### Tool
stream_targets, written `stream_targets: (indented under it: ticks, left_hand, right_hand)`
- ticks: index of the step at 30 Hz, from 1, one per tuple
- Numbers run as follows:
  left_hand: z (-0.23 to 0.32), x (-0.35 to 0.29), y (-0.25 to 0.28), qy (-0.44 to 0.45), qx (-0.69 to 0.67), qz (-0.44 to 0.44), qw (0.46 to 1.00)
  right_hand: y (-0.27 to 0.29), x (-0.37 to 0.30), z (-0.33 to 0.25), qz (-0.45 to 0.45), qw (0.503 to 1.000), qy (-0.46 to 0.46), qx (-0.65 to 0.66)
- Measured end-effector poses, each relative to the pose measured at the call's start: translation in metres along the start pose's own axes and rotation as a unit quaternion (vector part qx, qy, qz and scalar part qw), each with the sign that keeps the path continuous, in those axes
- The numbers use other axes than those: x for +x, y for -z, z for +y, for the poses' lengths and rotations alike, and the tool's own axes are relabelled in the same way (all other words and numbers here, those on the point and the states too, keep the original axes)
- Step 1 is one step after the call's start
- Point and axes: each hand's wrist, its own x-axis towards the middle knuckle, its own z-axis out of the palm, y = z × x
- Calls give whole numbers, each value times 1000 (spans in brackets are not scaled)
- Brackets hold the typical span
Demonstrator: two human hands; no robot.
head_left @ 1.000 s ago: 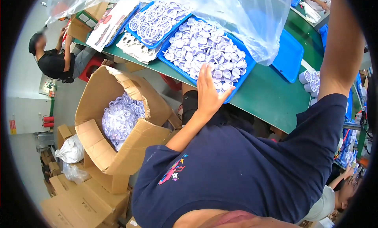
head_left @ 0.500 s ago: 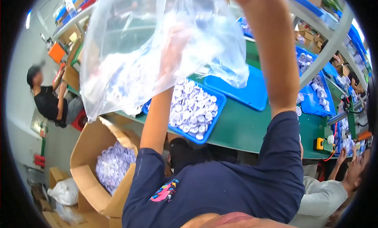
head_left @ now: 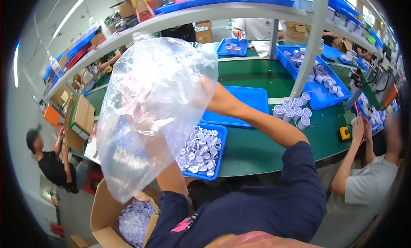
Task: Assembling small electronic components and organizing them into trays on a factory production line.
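Note:
A large clear plastic bag [head_left: 158, 72] hangs in the air before me, crumpled and bright with glare. My left hand [head_left: 139, 106] shows faintly through its film, with the fingers too blurred to read. At the bag's right side my right hand [head_left: 206, 94] grips the plastic, its fingertips partly covered by the film. Below the bag, a blue tray [head_left: 220, 156] full of small white round plastic parts [head_left: 201, 151] sits at the table's near edge. Part of that tray is hidden by the bag and my left forearm.
Behind the full tray lies a flat blue tray [head_left: 248, 100]. White cylindrical parts [head_left: 295, 111] stand on the green table [head_left: 252, 151] beside a shelf post [head_left: 312, 47]. An open carton [head_left: 102, 213] of clear rings stands low left. Co-workers sit at left and right.
My right arm has come down from its raised position, and its hand is now at the bag. The bag hangs lower and farther left. My view has tilted up, showing more of the shelf.

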Motion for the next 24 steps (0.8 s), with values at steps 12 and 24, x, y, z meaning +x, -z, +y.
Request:
stream_targets:
  ticks: [12, 24]
  left_hand:
    - [32, -19, -80, -5, 285, 24, 958]
    - [84, -56, -196, -122, 734, -98, 661]
  right_hand:
    - [123, 21, -81, -13, 972, -103, 213]
    - [148, 3, -96, -94, 981, 61, -157]
